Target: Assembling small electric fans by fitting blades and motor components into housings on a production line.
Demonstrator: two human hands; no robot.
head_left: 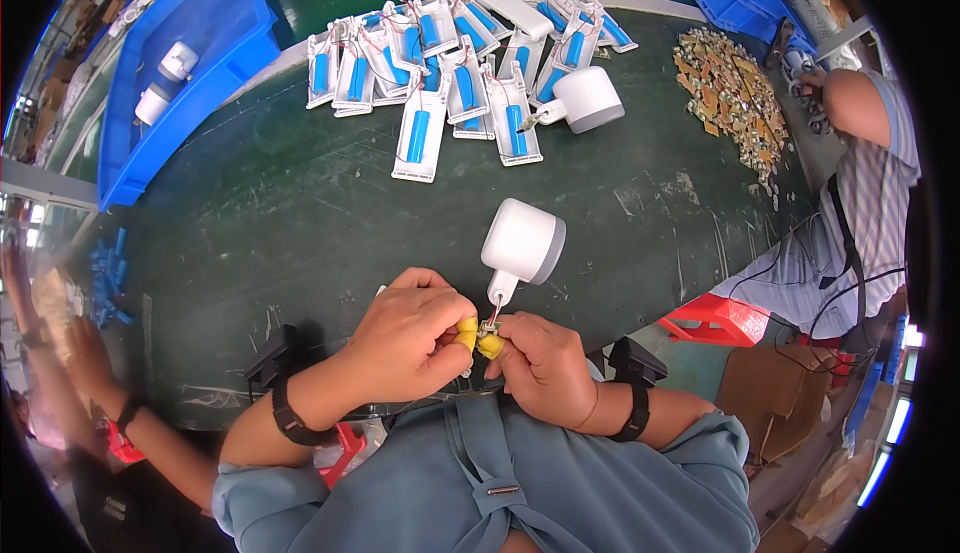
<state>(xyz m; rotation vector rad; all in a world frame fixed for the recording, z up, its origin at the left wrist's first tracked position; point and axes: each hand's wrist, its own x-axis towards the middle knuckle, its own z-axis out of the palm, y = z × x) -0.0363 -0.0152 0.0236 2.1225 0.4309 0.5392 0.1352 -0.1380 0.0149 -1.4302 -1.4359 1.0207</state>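
Observation:
In front of my body, both hands work close together at the table's near edge. My left hand [412, 338] is closed in a pinch; what it grips is mostly hidden, with bits of white showing beside the fingers. My right hand [545, 363] pinches a small circuit board [489, 329] at the end of thin wires. Those wires run up into the neck of a white round device head [523, 243] with a grey rim, lying just beyond my fingers. Yellow coverings [466, 332] show at the fingertips where the hands meet.
White open housings with blue cylindrical cells [418, 138] crowd the far side, beside another white device head [588, 100]. A pile of small circuit boards [735, 98] lies right. A blue bin [190, 13] holds two white heads. Blue cells [108, 273] lie left. Other people sit on both sides.

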